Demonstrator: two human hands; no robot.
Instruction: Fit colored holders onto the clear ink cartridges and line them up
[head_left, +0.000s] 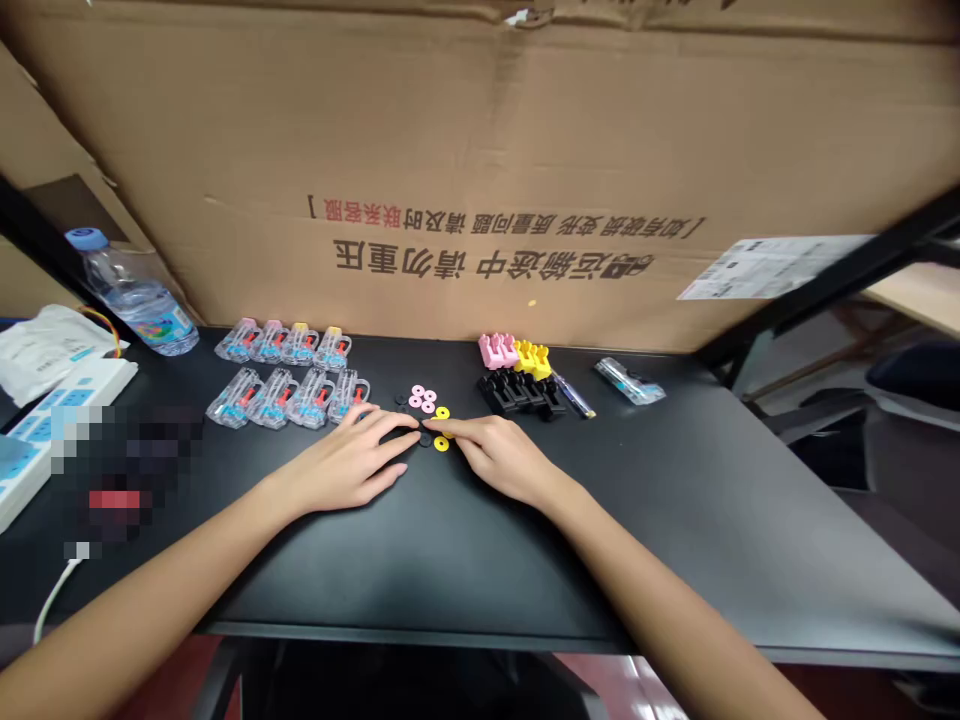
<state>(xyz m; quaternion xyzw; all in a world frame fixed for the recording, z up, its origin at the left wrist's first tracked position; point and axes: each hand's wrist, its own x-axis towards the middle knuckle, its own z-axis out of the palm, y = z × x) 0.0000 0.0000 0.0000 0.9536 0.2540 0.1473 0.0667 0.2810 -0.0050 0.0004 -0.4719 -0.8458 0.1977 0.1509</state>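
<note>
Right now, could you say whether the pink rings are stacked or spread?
Spread side by side: four pink rings show separately on the black table.

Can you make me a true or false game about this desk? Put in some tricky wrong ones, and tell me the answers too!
1. The clear plastic pieces are in two rows of four. True.
2. The water bottle has a red cap. False: its cap is blue.
3. There are four pink rings on the desk. True.
4. The right hand is holding a pen-like stick. False: the stick lies on the desk, and that hand's pointing finger is at the small rings.
5. In the picture, the pink clip-like parts are left of the yellow ones. True.
6. The left hand is lifting the bottle. False: it is by the rings, away from the bottle.
</note>
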